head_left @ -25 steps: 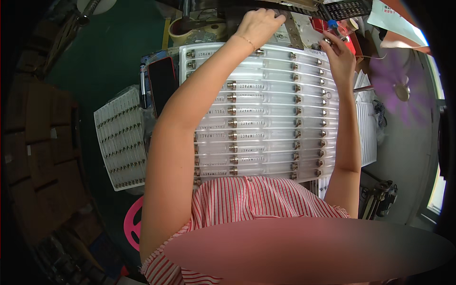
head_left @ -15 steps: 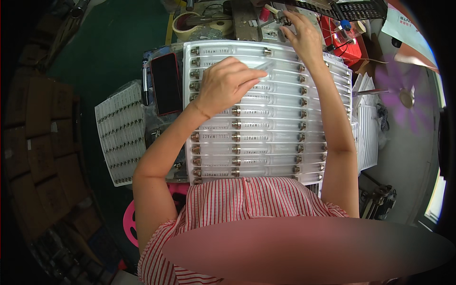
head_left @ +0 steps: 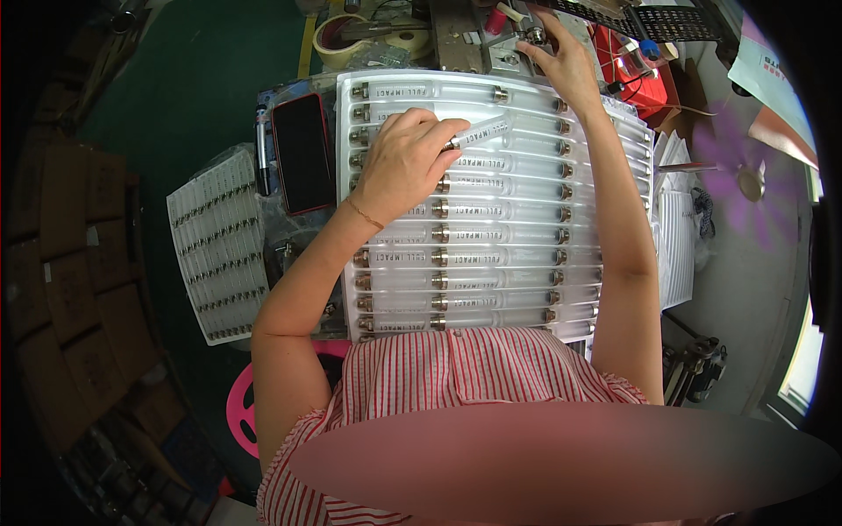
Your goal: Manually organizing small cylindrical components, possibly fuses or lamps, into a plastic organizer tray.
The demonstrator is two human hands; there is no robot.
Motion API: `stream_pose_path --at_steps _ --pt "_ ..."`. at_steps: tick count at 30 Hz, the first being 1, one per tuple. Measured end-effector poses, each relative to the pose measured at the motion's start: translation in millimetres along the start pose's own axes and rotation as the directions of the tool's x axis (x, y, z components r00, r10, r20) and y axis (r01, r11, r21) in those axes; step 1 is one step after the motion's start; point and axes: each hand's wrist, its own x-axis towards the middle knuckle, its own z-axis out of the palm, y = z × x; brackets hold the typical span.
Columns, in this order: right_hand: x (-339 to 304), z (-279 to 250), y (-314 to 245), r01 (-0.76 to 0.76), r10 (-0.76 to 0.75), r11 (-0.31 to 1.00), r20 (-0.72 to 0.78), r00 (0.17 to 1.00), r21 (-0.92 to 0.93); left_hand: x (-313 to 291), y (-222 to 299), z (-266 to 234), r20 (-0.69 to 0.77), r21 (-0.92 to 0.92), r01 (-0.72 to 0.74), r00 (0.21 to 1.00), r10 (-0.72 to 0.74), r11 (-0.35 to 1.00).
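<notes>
Left hand (head_left: 399, 162) fingers pinch one clear plastic tube (head_left: 478, 133) above white moulded tray (head_left: 491, 263); right hand (head_left: 561, 61) fingers curled on grey metal fixture (head_left: 491, 39). Green floor (head_left: 175, 88), cluttered tabletop (head_left: 281, 237).

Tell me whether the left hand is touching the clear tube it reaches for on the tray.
Touching. The head view shows the left hand pinching the metal-capped end of the clear tube between its fingertips, lifted askew above the tray.

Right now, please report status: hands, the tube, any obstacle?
Left hand grips clear tube above white tray. Right hand at metal fixture. Nothing between them.
</notes>
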Motion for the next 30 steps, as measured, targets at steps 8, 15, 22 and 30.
stream_pose_path --at_steps 8,15,22,30 --pt "-1.7 -2.9 -0.1 -0.038 0.038 0.999 -0.016 0.999 -0.010 2.0 2.3 0.3 0.012 -0.009 -0.003 1.000 0.003 1.000" --pt "-48.8 -21.1 -51.3 0.310 -0.298 0.934 0.091 0.950 -0.178 -2.2 -3.0 3.8 0.012 -0.032 0.035 0.999 -0.034 0.999" --pt "-45.1 -6.0 -66.5 0.413 -0.377 0.882 0.184 0.908 -0.228 6.2 -2.1 -17.5 -0.267 0.025 0.015 0.964 -0.008 1.000" --pt "-52.8 -34.9 -111.3 0.271 -0.301 0.923 0.073 0.951 0.273 24.2 -8.5 -33.6 0.148 -0.779 0.341 0.915 -0.375 0.526"
